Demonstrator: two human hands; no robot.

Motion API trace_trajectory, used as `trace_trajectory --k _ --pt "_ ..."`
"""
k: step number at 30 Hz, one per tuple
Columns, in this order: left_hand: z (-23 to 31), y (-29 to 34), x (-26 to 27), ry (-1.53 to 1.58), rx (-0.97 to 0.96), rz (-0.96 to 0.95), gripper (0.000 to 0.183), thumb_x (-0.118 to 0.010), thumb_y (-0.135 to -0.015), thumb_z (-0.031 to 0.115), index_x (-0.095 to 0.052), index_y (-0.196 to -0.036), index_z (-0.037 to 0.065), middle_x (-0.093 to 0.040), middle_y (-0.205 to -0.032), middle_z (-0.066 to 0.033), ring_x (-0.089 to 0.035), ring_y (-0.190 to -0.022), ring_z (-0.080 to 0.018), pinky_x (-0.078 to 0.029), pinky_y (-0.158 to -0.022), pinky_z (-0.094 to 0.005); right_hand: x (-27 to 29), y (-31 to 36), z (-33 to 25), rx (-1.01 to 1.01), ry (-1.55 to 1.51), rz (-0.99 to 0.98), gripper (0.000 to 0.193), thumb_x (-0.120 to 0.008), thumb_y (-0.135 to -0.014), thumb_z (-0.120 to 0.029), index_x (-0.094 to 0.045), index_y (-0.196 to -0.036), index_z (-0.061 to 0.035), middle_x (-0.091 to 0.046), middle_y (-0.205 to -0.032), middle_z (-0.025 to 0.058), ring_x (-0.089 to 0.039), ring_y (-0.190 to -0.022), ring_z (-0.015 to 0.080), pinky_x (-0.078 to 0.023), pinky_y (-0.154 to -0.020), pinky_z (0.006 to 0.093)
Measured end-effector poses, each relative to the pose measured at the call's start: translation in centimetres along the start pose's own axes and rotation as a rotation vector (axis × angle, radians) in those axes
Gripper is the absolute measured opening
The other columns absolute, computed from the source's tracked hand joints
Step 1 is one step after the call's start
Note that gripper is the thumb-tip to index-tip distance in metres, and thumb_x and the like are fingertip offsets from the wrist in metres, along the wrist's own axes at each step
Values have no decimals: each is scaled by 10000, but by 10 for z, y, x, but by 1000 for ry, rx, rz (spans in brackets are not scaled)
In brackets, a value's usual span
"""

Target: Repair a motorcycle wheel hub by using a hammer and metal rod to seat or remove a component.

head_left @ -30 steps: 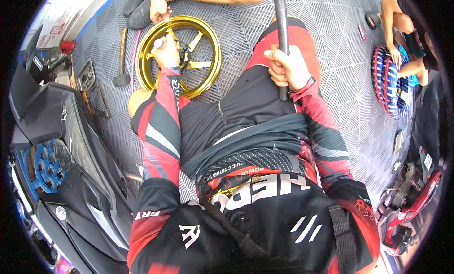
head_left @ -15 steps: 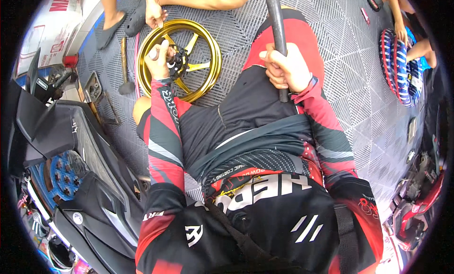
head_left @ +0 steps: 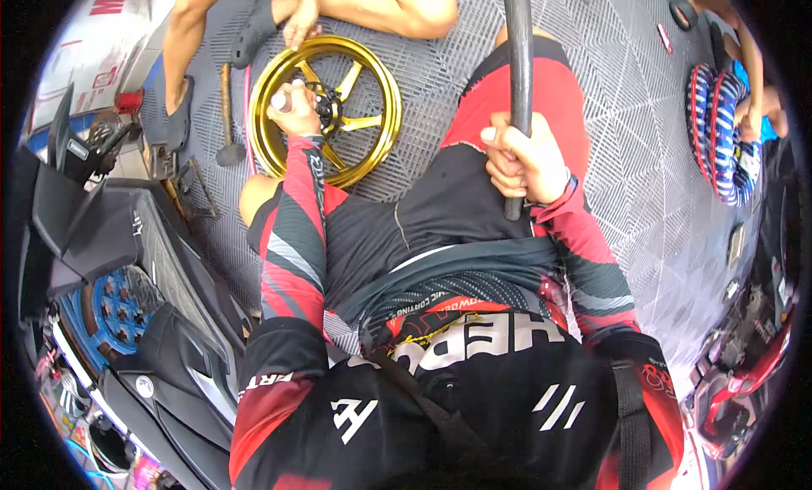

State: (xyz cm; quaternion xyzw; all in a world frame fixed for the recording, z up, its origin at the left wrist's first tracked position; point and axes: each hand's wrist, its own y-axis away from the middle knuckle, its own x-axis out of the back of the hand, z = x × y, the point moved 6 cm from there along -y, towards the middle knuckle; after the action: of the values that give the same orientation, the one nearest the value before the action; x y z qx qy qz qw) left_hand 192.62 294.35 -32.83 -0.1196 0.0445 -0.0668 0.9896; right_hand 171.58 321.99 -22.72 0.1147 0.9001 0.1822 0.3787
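Note:
A gold spoked motorcycle wheel rim (head_left: 392,126) lies flat on the floor at the far left of my lap. Over its black hub (head_left: 328,109), my left hand (head_left: 298,113) is closed around a short metal rod (head_left: 281,101), whose round pale end shows; its lower end is hidden. My right hand (head_left: 526,162), above my right thigh, grips a hammer by its long dark handle (head_left: 519,67). The upper edge cuts off most of the hammer's head. Another person's hand (head_left: 300,23) hangs by the rim's far edge.
A wooden-handled mallet (head_left: 227,109) lies left of the wheel. A black scooter (head_left: 182,321) stands close on my left. Striped wrapped tyres (head_left: 715,139) are at the far right beside another person's arm (head_left: 751,92). Grey grid tiles (head_left: 651,151) cover the floor.
My right hand has come slightly lower and nearer me with the hammer. My left hand stays at the hub, fist more turned over. The other person's foot and hand have shifted.

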Motion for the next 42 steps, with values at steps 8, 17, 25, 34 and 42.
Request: trace_trajectory --k 8,17,25,34,42 --pt "14 18 4 -261 4 332 300 -578 -875 86 -456 -605 42 -501 -512 -40 -466 -441 -116 -406 -453 -276 4 -11 3 -4 126 9 276 -569 -871 -122 -427 -640 -68 -367 -474 -31 -273 -333 39 -190 -309 232" --pt "-12 -1 4 155 127 -181 301 -524 -844 15 -359 -608 101 -350 -496 4 -328 -417 -94 -312 -427 -260 2 -8 4 -84 67 14 280 -549 -879 -99 -419 -633 -66 -355 -472 -38 -280 -339 34 -195 -311 225" --pt "-13 -8 -2 141 279 -595 333 -535 -853 73 -336 -587 93 -338 -513 -4 -314 -466 -112 -308 -491 -278 9 -3 5 -123 -33 6 328 -530 -881 -78 -382 -589 -84 -332 -454 -30 -279 -321 37 -189 -304 222" --pt "-2 -15 -4 88 276 -912 321 -569 -837 76 -375 -580 71 -422 -552 -22 -395 -515 -123 -329 -510 -268 12 7 2 -127 -41 -140 298 -491 -906 -87 -376 -631 -89 -318 -450 -40 -286 -318 36 -203 -300 215" --pt "-14 -2 3 118 260 -542 296 -543 -880 27 -392 -631 79 -448 -576 -15 -397 -521 -96 -360 -518 -256 10 9 0 -110 30 -134 335 -507 -901 -81 -353 -604 -89 -324 -440 -34 -284 -315 43 -200 -301 223"
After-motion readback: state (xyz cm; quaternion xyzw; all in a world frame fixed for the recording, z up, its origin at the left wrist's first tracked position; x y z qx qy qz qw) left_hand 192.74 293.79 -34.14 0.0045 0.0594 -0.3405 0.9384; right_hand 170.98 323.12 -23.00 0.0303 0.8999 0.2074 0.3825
